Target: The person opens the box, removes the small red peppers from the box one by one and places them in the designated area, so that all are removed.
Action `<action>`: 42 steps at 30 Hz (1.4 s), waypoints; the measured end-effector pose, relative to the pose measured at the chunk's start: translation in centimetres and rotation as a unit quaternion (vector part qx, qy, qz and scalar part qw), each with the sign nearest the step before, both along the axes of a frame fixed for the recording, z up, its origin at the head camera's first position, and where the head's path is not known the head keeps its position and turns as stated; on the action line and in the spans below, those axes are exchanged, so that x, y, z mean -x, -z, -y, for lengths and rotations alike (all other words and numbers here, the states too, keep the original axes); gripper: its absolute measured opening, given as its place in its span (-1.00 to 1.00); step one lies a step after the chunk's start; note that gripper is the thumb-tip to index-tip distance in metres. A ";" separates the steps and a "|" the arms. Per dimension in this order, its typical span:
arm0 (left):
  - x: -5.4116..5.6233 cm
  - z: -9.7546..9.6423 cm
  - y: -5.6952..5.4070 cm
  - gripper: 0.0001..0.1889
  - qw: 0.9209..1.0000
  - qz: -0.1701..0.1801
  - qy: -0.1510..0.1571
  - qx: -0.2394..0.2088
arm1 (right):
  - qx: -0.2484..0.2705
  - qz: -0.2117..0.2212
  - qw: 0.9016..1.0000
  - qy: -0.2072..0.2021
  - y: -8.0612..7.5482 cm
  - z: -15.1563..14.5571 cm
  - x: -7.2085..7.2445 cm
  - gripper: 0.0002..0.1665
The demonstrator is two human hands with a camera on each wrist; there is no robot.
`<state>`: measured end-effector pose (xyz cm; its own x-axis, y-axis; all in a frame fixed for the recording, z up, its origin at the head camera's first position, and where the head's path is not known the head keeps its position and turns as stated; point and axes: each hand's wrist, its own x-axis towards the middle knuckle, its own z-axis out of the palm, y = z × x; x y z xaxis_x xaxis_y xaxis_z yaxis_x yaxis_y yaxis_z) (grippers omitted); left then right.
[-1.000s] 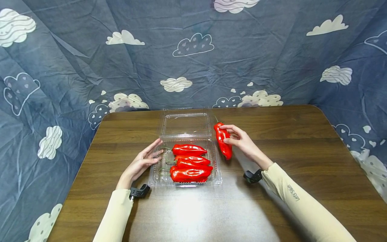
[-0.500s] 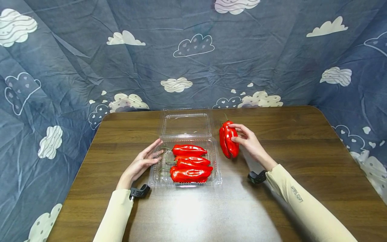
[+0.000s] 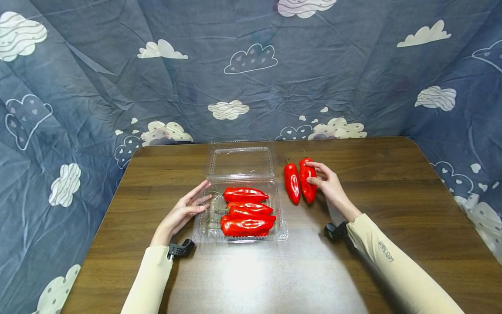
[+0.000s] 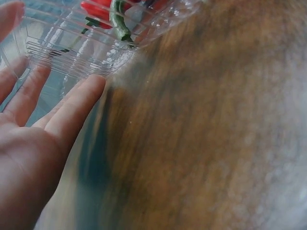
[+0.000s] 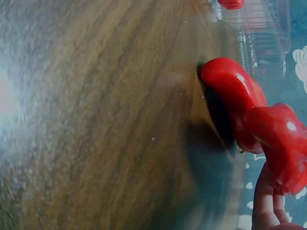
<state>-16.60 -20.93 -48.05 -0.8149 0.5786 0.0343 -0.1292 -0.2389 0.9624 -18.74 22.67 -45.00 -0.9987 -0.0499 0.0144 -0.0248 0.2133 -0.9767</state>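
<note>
A clear plastic clamshell box [image 3: 240, 240] lies on the table with its lid folded back, and several red peppers [image 3: 246, 194] with green stems lie crosswise in its base. My left hand [image 3: 183, 214] touches the box's left side, its fingers straight along the clear wall in the left wrist view. To the right of the box, my right hand [image 3: 327, 185] pinches a red pepper [image 3: 307, 192] between thumb and fingers. Another red pepper [image 3: 292, 184] lies on the table between that one and the box. In the right wrist view, the held pepper [image 5: 283, 143] partly covers the lying one [image 5: 230, 91].
The transparent lid [image 3: 241, 161] lies flat behind the base, close to the table's back edge. A wooden table [image 3: 392, 192] bears everything. Behind it hangs a dark blue cloth [image 3: 251, 93] with white clouds.
My right hand has moved to the right with the held pepper. The other pepper, earlier hidden behind it, now shows fully on the table. The left hand and the box have stayed still.
</note>
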 end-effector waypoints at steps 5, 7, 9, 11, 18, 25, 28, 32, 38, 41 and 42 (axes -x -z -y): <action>-0.1 0.0 -0.2 -0.24 1.000 -0.002 0.001 -0.001 | -0.005 0.017 1.000 0.006 0.3 -0.2 0.1 -0.44; -0.1 0.0 -0.2 -0.24 1.000 -0.002 0.001 -0.001 | -0.010 0.023 1.000 0.009 0.4 -0.2 0.2 -0.44; -0.1 0.0 -0.3 -0.23 1.000 0.000 0.000 -0.001 | -0.017 0.028 0.999 0.011 0.5 -0.2 0.3 -0.45; -0.1 0.0 -0.3 -0.23 1.000 -0.001 0.000 -0.001 | -0.022 0.033 0.999 0.014 0.6 -0.2 0.3 -0.45; -0.1 -0.1 -0.4 -0.23 1.000 -0.003 -0.003 0.006 | -0.035 0.053 0.998 0.016 0.8 -0.1 0.6 -0.44; -0.1 -0.1 -0.4 -0.23 1.000 -0.002 -0.006 0.008 | -0.060 0.052 0.997 0.023 1.1 0.0 0.8 -0.44; -0.1 -0.1 -0.3 -0.23 1.000 -0.001 -0.006 0.007 | -0.068 0.052 0.996 0.022 1.2 0.2 0.9 -0.43; -0.1 -0.1 -0.3 -0.23 1.000 0.000 -0.008 0.004 | -0.082 0.054 0.995 0.018 1.3 0.4 0.9 -0.43; -0.1 0.0 -0.1 -0.24 1.000 -0.003 -0.006 0.000 | -0.086 0.050 0.995 0.009 1.3 0.4 1.1 -0.46; 0.0 0.0 0.0 -0.24 1.000 0.000 -0.008 -0.001 | -0.070 0.051 0.996 0.005 1.2 0.3 1.1 -0.48; 0.0 0.0 0.0 -0.24 1.000 0.002 -0.009 -0.001 | -0.065 0.052 0.997 0.006 1.2 0.3 1.2 -0.48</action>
<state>-16.56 -20.88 -48.00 -0.8247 0.5646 0.0328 -0.1286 -0.2437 0.9613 -19.89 22.36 -46.17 -0.9949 -0.0333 -0.0949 0.0782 0.3382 -0.9378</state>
